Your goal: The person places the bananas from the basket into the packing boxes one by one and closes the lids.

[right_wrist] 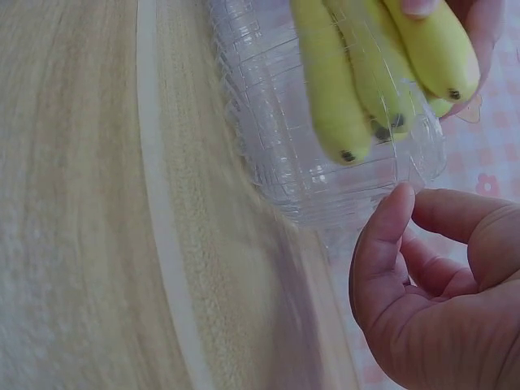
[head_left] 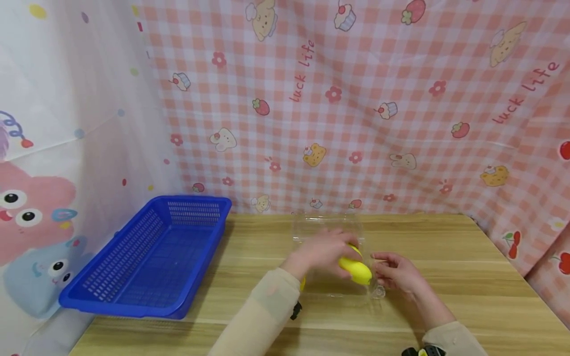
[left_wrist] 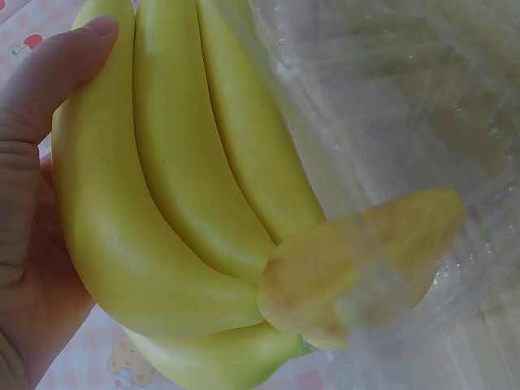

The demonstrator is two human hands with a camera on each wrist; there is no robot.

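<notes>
A bunch of yellow bananas [left_wrist: 175, 162] is gripped by my left hand [head_left: 322, 252], with the thumb lying along one banana in the left wrist view. The stem end sits behind or against clear plastic there. In the right wrist view the banana tips [right_wrist: 337, 122] show through the wall of a clear plastic box [right_wrist: 284, 175]. My right hand [head_left: 401, 273] pinches the box's near edge between thumb and index finger. The box's lid [head_left: 327, 222] stands raised at the back in the head view. Part of the bunch is hidden by my left hand.
A blue plastic basket [head_left: 193, 279] with slotted sides stands on the left of the wooden table [head_left: 445, 247]. Behind the table hangs a pink checked curtain [head_left: 356, 99], and a white printed curtain [head_left: 111, 123] hangs at the left.
</notes>
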